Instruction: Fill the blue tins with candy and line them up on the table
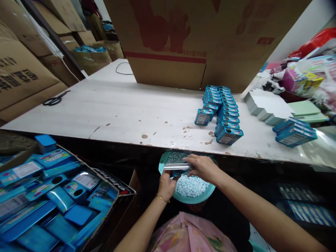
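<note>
Over a turquoise basin (202,199) of small pale-blue pellets (193,186), both hands grip a slim tin (176,167) with a shiny silvery side facing up and a dark blue part below. My left hand (167,185) is closed at its left end, thumb toward the basin. From the right, my right hand (203,169) holds the other end with its fingers on the top edge. What lies under the tin is hidden. Beyond the basin, two rows of upright blue tins (229,136) stand on the white table (118,112), with dark round openings in their tops.
At left, a carton (126,194) brims with blue tins (56,157). Black scissors (55,99) lie on the table's left side. A large cardboard box (168,70) stands at the back. Stacked white cards (270,105) and more blue tins (295,133) sit at right.
</note>
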Demonstrator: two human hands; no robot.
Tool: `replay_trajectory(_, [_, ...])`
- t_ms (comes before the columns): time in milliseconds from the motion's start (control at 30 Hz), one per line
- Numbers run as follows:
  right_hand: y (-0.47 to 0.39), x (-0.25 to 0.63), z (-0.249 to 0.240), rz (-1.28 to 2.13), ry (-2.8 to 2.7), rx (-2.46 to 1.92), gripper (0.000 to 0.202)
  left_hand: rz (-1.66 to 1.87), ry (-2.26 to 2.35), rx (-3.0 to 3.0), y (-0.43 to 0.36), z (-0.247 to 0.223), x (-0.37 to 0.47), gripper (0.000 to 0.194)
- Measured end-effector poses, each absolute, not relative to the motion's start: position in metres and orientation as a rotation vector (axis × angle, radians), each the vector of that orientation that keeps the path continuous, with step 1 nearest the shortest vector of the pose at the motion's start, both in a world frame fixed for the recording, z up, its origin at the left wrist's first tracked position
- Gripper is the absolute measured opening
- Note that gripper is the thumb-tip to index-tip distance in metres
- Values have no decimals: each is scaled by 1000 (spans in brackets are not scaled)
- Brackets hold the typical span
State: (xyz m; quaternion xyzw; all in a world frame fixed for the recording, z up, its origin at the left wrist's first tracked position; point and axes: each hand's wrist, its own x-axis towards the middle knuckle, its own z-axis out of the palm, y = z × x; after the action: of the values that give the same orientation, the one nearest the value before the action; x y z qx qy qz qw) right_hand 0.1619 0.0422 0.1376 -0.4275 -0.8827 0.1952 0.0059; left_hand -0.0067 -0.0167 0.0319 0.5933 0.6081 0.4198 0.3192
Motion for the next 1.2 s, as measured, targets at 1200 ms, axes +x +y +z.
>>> replay_trajectory(1200, [185,215,152,54,-2182,-1829,29,1262,2165,1336,-64,93,-174,35])
